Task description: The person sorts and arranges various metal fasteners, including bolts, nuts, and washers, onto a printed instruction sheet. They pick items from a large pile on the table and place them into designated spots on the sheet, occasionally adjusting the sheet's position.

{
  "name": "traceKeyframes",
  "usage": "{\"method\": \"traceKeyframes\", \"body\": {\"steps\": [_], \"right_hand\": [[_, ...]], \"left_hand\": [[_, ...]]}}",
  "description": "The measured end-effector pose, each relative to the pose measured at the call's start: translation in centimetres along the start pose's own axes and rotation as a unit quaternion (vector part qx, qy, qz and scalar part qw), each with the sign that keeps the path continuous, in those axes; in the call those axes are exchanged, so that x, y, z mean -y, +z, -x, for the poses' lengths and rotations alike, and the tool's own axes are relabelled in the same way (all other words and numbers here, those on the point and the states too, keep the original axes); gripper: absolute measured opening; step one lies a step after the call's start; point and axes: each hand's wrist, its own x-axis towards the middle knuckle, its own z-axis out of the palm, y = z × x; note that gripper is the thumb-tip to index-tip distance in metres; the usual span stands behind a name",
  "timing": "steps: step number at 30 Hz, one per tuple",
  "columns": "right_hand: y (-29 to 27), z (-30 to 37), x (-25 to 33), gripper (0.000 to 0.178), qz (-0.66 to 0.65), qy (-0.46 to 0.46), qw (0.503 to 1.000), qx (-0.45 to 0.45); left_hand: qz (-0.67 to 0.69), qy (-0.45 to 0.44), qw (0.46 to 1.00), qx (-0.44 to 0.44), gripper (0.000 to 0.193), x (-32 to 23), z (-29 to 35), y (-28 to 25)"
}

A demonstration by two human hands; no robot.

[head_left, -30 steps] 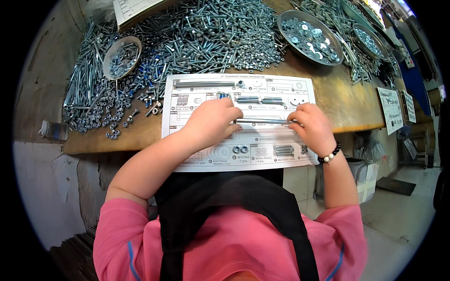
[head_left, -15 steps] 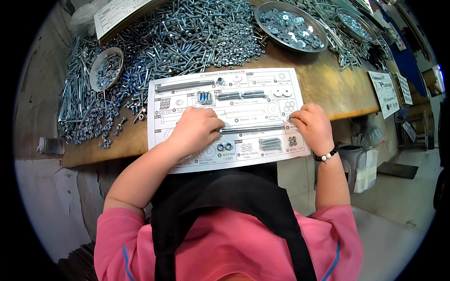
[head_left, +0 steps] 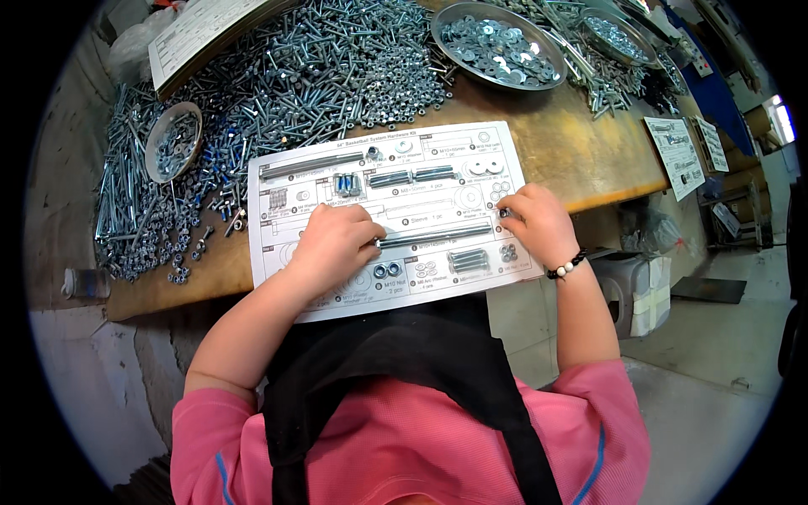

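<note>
A printed parts sheet [head_left: 497, 143] lies at the table's front edge, with hardware laid on its drawings. My left hand [head_left: 332, 244] rests over its left half, thumb and fingers closed at the left end of a long bolt [head_left: 438, 236]. Past the bolt's other end, my right hand [head_left: 539, 223] pinches a small metal nut [head_left: 505, 213], partly hidden by the fingers. Farther up the sheet are another long bolt [head_left: 311, 167], shorter bolts [head_left: 412, 176], blue-marked screws [head_left: 347, 184] and pale washers [head_left: 483, 168]. Nearer me are two nuts [head_left: 387, 270], a bolt group [head_left: 468, 261] and small nuts [head_left: 507, 252].
Heaped bolts and nuts [head_left: 295, 84] cover the back left of the wooden table [head_left: 606, 172]. Washers fill a round metal tray [head_left: 555, 80] behind the sheet and a small bowl [head_left: 154, 151] at left. A paper stack [head_left: 198, 38] stands behind. Below right is a grey bin [head_left: 614, 290].
The whole view has shifted, so the sheet and both hands appear farther left and slightly more tilted. My left fingers look more curled at the bolt's end; my right hand keeps its pinch.
</note>
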Motion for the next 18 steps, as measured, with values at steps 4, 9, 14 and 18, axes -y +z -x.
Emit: {"method": "traceKeyframes", "body": {"steps": [4, 9, 14, 18], "right_hand": [[-0.3, 0.2, -0.4, 0.018, 0.005, 0.008, 1.000, 0.022], [-0.6, 0.1, 0.0, 0.020, -0.006, 0.020, 1.000, 0.007], [-0.4, -0.4, 2.1, 0.019, -0.016, -0.052, 0.999, 0.003], [0.5, -0.7, 3.4, 0.013, -0.007, -0.063, 0.998, 0.030]], "left_hand": [[-0.010, -0.003, 1.000, -0.004, 0.016, -0.1, 0.1, 0.2], [0.003, 0.001, 1.000, -0.013, 0.017, -0.1, 0.1, 0.2], [0.021, -0.003, 0.999, -0.041, 0.019, 0.4, 0.6, -0.6], [0.037, -0.047, 0.994, -0.092, 0.020, 1.6, 1.8, -2.6]]}}
